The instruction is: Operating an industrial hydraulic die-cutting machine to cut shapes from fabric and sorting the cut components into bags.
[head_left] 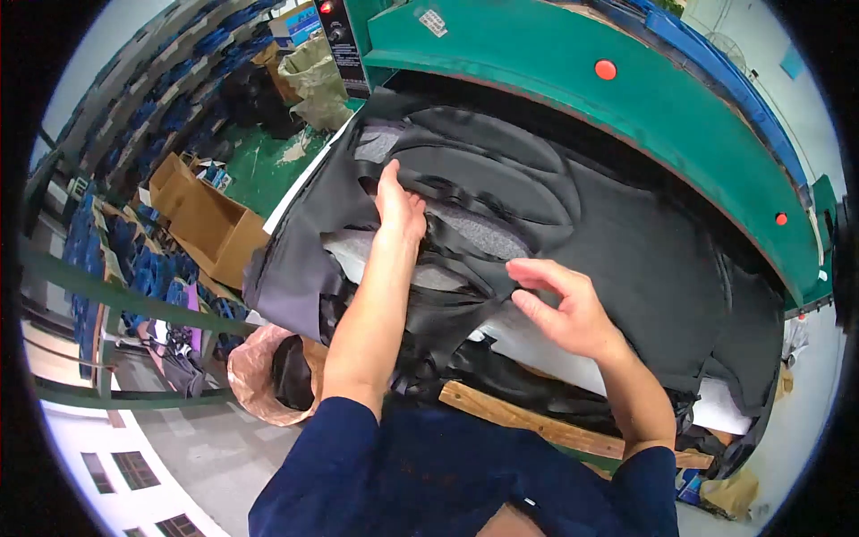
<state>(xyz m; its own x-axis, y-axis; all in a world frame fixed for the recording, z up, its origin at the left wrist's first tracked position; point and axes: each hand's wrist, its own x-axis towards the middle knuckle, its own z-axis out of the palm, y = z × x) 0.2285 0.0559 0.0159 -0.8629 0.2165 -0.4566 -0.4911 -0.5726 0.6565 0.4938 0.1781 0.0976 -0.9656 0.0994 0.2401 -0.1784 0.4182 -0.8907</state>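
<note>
My left hand (pixel 400 206) rests at the left end of a stack of cut black sheet pieces (pixel 488 174), its longest finger pointing away from me. Its other fingers are partly bent over the black material, and I see nothing gripped in them. Over the near edge of the stack is my right hand (pixel 573 313), thumb and fingers apart with nothing between them. Narrow black strips with curved cut-outs lie between the hands. Grey speckled material (pixel 479 234) shows through the gaps. A white sheet (pixel 546 345) lies beneath the right hand.
A green machine beam (pixel 555 76) with red buttons spans the far side. Wide black sheet (pixel 653 251) covers the right of the bed. A wooden bar (pixel 528 419) runs along the near edge. Left are a cardboard box (pixel 201 219), a pinkish bag (pixel 259 371) and green rails (pixel 152 300).
</note>
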